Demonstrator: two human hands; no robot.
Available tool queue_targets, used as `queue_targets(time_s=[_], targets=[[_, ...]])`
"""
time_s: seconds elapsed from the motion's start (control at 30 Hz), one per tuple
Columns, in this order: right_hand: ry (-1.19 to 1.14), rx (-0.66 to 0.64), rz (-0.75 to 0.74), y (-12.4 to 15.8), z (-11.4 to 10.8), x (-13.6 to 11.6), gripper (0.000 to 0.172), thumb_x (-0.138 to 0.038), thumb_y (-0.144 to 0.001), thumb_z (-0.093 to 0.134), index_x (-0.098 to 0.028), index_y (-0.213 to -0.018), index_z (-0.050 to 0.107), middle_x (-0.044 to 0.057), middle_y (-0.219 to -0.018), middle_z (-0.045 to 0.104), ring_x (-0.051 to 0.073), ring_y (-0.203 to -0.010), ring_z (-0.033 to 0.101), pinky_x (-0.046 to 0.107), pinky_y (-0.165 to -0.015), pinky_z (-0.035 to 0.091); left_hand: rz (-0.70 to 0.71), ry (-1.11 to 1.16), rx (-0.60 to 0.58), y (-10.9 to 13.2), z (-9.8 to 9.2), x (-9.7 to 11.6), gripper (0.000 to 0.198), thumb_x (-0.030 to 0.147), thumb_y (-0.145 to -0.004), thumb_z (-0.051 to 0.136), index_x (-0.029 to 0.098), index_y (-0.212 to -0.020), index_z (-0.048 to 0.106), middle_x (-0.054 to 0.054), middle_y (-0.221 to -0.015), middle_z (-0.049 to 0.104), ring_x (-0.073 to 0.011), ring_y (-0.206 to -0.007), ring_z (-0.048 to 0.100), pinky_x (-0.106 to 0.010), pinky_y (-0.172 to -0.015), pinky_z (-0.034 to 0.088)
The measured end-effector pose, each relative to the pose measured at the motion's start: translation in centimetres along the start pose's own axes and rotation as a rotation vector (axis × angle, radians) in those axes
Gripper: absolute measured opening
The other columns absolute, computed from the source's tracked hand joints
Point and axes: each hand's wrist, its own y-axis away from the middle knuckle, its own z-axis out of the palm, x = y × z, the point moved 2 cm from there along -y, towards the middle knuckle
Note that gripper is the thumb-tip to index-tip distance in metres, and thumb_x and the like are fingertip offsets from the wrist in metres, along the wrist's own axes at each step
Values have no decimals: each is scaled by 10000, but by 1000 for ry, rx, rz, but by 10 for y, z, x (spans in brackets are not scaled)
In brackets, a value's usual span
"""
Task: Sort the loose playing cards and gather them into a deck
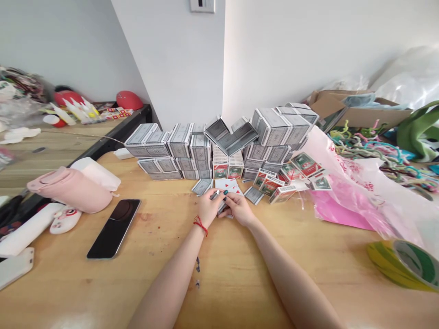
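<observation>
My left hand [207,209], with a red string bracelet at the wrist, and my right hand [241,209] meet over the table, fingers closed together. Between them is a grey-backed playing card [222,208], partly covered by my fingers; how many cards are there I cannot tell. Just beyond my fingertips lie face-up playing cards [222,183] with red hearts. Loose face-down cards lie on both sides, one a card [254,195] to the right. Behind stand rows of blocks folded from playing cards [200,151], with a V-shaped card piece [230,142] resting on top.
Card boxes [270,181] lie in a heap right of my hands, beside pink plastic wrapping [338,208]. A tape roll [404,265] sits at the right edge. Left are a black phone [114,229] and a pink pouch [70,188]. A cardboard box [370,114] and yarn stand far right.
</observation>
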Motion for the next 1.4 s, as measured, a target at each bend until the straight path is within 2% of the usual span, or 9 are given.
queue_targets(time_s=[0.3, 0.57, 0.8, 0.93, 1.07, 1.27, 1.33, 1.4], targets=[[10, -4, -26, 1, 3, -2, 296, -407, -681, 574, -174, -863, 594, 1, -691, 596, 94, -476, 569, 227, -430, 502, -39, 64, 3, -3, 3, -7, 247, 364, -675, 561, 167, -791, 654, -27, -735, 652, -142, -686, 566, -231, -605, 420], [16, -53, -54, -1, 2, 0, 296, -401, -683, 576, -175, -868, 623, 18, -763, 605, 108, -559, 582, 235, -472, 514, -20, -37, 89, -1, 3, -3, 240, 373, -695, 542, 167, -758, 649, -20, -719, 651, -135, -672, 561, -217, -605, 411], [50, -96, -62, -1, -2, 3, 323, -376, -707, 565, -180, -959, 612, 35, -820, 616, 127, -611, 600, 258, -519, 523, -7, -136, 99, -1, 3, 1, 296, 389, -754, 464, 169, -763, 661, -22, -676, 651, -112, -626, 549, -191, -567, 386], [79, -59, -55, 0, -3, 5, 326, -378, -704, 566, -179, -958, 615, 35, -800, 621, 114, -550, 600, 257, -512, 518, -26, -149, 130, -2, 2, 1, 319, 398, -759, 448, 169, -720, 666, -22, -635, 644, -109, -591, 544, -194, -545, 378], [89, 28, -70, 1, 2, 6, 323, -383, -711, 549, -174, -950, 608, 30, -791, 622, 88, -476, 579, 244, -494, 510, -60, -51, 146, -3, 2, -2, 371, 447, -748, 442, 153, -683, 659, -34, -612, 636, -121, -580, 550, -204, -541, 389], [-62, 106, -112, -1, 3, -1, 273, -364, -692, 570, -182, -896, 568, 22, -787, 613, 121, -561, 600, 273, -532, 522, -141, 415, 83, -8, 3, -7, 514, 510, -790, 284, 110, -825, 606, -73, -720, 631, -138, -599, 563, -229, -532, 414], [-106, 152, -143, -1, 1, -5, 291, -363, -694, 569, -206, -933, 520, 6, -762, 610, 123, -564, 599, 279, -532, 521, -140, 428, 64, -8, 3, -7, 485, 505, -789, 293, 119, -799, 585, -57, -694, 614, -131, -585, 547, -223, -519, 401], [-109, 163, -145, -1, 0, -7, 328, -368, -693, 569, -232, -970, 458, -15, -721, 608, 125, -543, 598, 276, -510, 514, -82, 311, 56, -6, 2, -5, 397, 478, -773, 369, 135, -729, 563, -31, -656, 586, -122, -589, 523, -212, -522, 384]])
